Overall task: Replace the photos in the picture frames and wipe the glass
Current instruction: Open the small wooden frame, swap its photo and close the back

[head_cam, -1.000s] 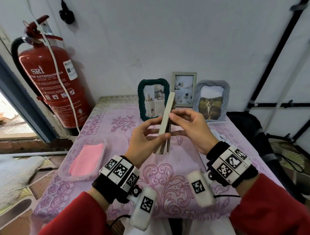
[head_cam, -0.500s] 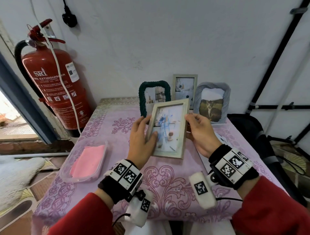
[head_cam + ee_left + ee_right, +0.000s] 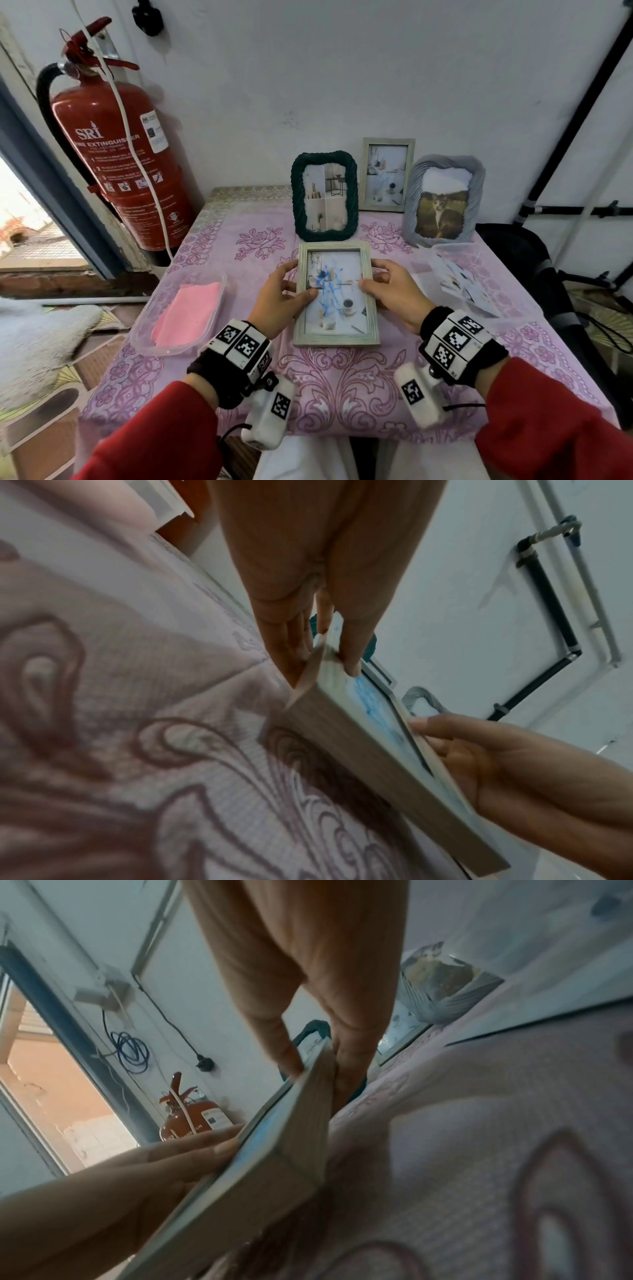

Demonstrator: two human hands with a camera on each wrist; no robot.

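Since half a second ago the wooden frame (image 3: 337,294) has been lowered glass-up toward the bench (image 3: 342,383), near 6 o'clock of the green frame (image 3: 324,196). It is pinched at both side rails by the left hand (image 3: 279,301) and right hand (image 3: 394,294). Rigid, light, breakable glass is judged; the rails should be gripped.

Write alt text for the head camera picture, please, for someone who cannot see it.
Two hands, left hand and right hand, hold a pale wooden frame with blue scribbles on its glass over a purple floral tablecloth. Three framed photos stand behind; a pink cloth lies in a clear tray.
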